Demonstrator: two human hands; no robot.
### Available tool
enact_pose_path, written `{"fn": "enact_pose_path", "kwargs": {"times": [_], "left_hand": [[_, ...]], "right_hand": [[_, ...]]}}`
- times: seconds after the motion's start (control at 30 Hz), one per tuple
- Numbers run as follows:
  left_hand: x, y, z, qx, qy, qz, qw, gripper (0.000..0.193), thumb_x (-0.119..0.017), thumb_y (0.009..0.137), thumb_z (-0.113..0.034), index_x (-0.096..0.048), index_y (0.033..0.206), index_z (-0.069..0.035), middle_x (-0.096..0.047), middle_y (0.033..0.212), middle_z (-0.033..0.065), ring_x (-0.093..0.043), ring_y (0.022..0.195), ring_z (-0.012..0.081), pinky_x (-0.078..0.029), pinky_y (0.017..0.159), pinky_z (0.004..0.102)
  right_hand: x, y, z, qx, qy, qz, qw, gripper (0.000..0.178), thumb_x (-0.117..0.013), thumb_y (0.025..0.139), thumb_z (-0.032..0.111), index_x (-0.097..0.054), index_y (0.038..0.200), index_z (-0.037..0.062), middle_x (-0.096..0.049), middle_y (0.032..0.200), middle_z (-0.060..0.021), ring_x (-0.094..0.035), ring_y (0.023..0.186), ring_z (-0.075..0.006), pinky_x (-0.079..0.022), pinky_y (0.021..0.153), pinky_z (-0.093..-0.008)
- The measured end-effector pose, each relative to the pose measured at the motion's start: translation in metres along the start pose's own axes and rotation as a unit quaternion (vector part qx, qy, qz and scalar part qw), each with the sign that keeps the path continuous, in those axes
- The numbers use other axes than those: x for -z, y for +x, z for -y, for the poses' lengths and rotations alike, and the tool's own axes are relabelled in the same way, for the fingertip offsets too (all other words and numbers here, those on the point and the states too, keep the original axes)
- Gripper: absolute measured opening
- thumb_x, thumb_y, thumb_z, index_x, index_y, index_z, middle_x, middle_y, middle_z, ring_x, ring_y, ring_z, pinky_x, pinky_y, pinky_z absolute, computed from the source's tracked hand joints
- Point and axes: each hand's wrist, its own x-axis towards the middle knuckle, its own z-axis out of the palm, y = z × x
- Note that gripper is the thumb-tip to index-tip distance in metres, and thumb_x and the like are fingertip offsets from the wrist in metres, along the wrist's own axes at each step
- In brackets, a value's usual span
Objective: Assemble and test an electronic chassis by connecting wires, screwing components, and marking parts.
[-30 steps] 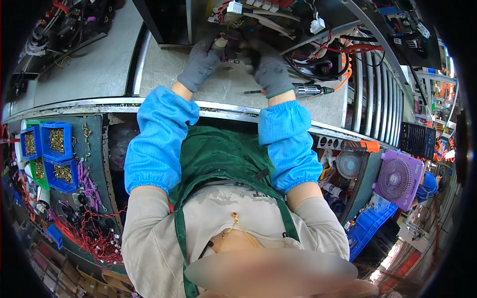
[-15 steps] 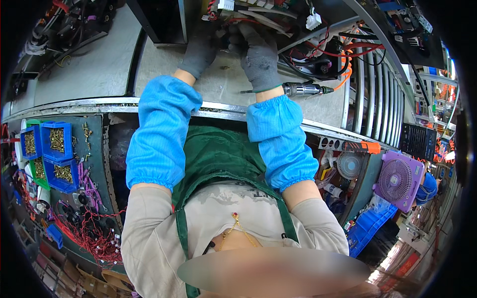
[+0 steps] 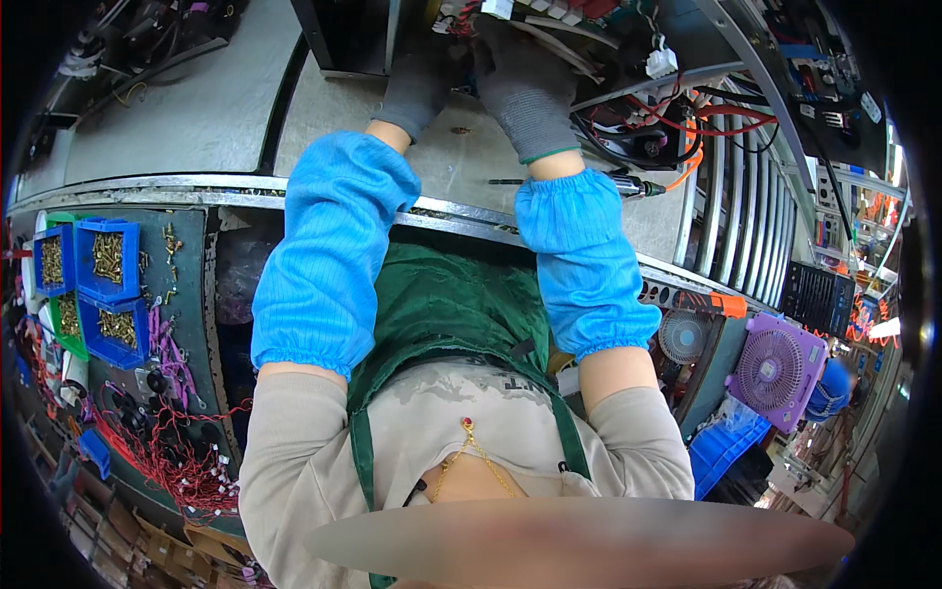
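Both my hands wear grey knit gloves and reach to the top of the view, in among wires at the open front of a metal housing (image 3: 339, 34). My left hand (image 3: 422, 86) is beside the housing's dark upright panel. My right hand (image 3: 530, 93) lies next to it, close to white cables (image 3: 564, 49) and a white plug connector (image 3: 660, 64). Dark shadow hides the fingers of both, so what they touch cannot be made out. A power screwdriver (image 3: 633, 185) lies on the metal bench, partly covered by my right wrist, its bit pointing left.
Blue bins (image 3: 118, 334) of brass-coloured screws stand at the left, above a tangle of red wires (image 3: 182, 471). Metal rollers (image 3: 731, 196) run along the right. A purple fan (image 3: 770, 378) and a blue crate (image 3: 726, 447) are at the lower right. Small screws (image 3: 459, 130) lie on the bench.
Both hands have reached farther up into the housing. The whole scene has shifted slightly to the right at the bench, and my right sleeve now covers more of the screwdriver.
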Motion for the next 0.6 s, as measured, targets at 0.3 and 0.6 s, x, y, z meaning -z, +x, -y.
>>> {"fn": "enact_pose_path", "kwargs": {"times": [0.3, 0.6], "left_hand": [[-0.008, 0.005, 0.004, 0.025, -0.039, -0.018, 0.999, 0.019, -0.052, 0.083, -0.013, -0.063, 0.099, -0.012, -0.063, 0.096, 0.0138, -0.062, 0.081, 0.0306, -0.051, 0.070, 0.0402], [-0.002, 0.003, -0.016, 0.024, -0.020, 0.013, 0.999, 0.020, -0.059, 0.078, -0.010, -0.066, 0.096, -0.007, -0.063, 0.094, 0.0160, -0.061, 0.084, 0.0317, -0.049, 0.074, 0.0388]], "right_hand": [[-0.004, 0.007, -0.004, 0.025, -0.081, 0.037, 0.996, 0.027, -0.047, 0.089, 0.036, -0.054, 0.109, 0.0211, -0.064, 0.085, -0.0138, -0.064, 0.073, -0.0339, -0.051, 0.056, -0.0475], [-0.005, 0.004, -0.020, 0.022, -0.103, 0.059, 0.993, 0.029, -0.047, 0.088, 0.039, -0.058, 0.108, 0.0193, -0.065, 0.083, -0.0134, -0.064, 0.074, -0.0331, -0.051, 0.058, -0.0451]]}}
